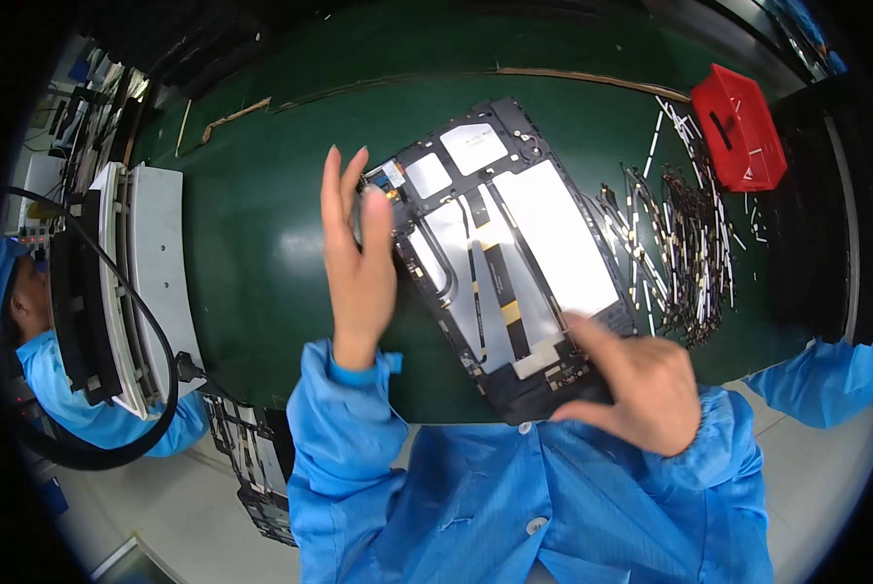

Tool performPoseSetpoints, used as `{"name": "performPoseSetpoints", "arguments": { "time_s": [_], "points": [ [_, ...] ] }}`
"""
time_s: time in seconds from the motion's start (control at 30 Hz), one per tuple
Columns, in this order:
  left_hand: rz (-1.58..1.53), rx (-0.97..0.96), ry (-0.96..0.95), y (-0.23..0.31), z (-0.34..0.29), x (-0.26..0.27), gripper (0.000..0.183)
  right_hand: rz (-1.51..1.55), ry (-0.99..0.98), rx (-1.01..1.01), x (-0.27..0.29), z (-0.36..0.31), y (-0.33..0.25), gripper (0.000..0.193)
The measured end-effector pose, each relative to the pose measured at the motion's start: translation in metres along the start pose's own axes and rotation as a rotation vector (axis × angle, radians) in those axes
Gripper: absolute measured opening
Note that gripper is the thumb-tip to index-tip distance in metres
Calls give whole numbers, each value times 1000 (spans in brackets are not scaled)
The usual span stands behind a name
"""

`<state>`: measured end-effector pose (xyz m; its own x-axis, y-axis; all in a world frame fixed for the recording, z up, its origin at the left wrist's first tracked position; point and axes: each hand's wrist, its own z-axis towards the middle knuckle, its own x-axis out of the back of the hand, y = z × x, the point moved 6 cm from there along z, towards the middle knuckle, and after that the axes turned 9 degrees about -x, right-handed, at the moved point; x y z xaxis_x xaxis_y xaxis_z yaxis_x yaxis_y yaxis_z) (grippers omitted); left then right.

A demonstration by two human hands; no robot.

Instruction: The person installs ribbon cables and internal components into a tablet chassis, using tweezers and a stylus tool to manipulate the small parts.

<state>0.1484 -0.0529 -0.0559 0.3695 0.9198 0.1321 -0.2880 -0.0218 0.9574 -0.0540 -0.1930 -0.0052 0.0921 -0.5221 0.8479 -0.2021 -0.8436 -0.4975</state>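
Left hand upright, centre-left; right hand blurred over the tablet, lower right; both spread, hold unclear.

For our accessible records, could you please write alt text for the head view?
A person's left hand is at the upper left of an opened tablet-like device over a green table, the right hand at its lower right. Thin strips lie heaped to the right, beside a red bin.

Green tabletop; right side: heaped thin strips; red bin beside them
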Motion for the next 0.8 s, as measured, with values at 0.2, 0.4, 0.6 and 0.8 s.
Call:
{"name": "performPoseSetpoints", "arguments": {
  "time_s": [0.2, 0.4, 0.6, 0.8],
  "points": [
    [143, -4, -4, -20, 10, 4, 32, -12, 160, -208, 4, -22, 50, 89],
    [416, -122, 127, 8, -28, -1, 46, 95, 126, -206, 2, -25, 64, 85],
    [638, 61, -204, 35, -158, -15, 47, 173, 133, -158, -1, -24, 68, 84],
    [237, 115, 53, 56, -163, -31, 54, 355, 128, -49, 11, -30, 56, 82]
  ]
}}
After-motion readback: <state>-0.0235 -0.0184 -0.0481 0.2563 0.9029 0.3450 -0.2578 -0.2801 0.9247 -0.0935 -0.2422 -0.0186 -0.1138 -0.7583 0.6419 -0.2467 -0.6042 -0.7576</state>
